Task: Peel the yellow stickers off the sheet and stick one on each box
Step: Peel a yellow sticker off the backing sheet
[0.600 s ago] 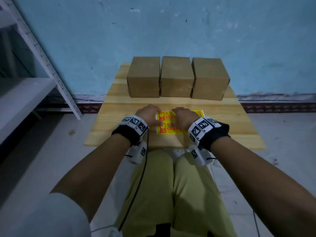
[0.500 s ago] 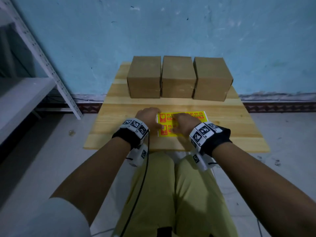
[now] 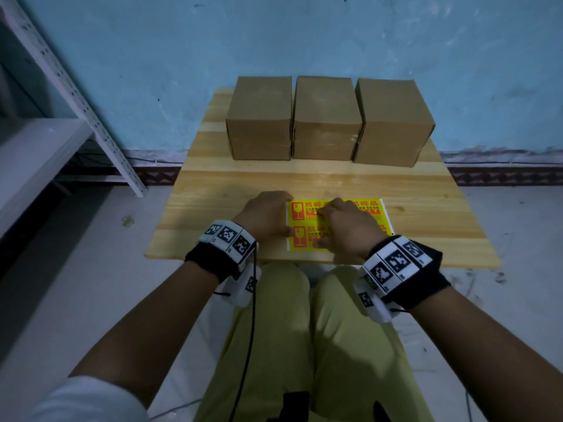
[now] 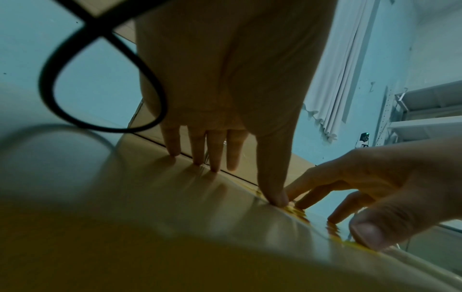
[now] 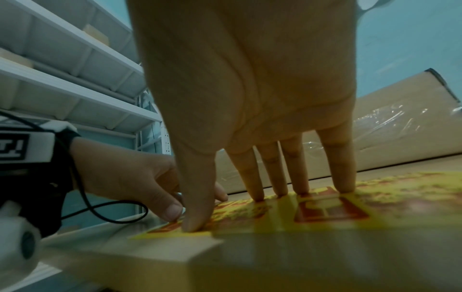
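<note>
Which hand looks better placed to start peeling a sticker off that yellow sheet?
Probably the left hand: it sits at the left edge of the sticker sheet, thumb at the border. The right hand lies on top of the sheet with straight fingers, better suited to holding it down.

Pale planked wood table (image 3: 426, 208), smooth with a slight sheen. On it, three matt brown cardboard boxes (image 3: 326, 117), clear glossy tape on one; nearer, a glossy yellow sticker sheet (image 3: 307, 220).

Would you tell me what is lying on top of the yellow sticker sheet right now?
The right hand presses its fingers onto the sticker sheet, and the left hand touches its left edge. The print beneath the right hand is covered.
</note>
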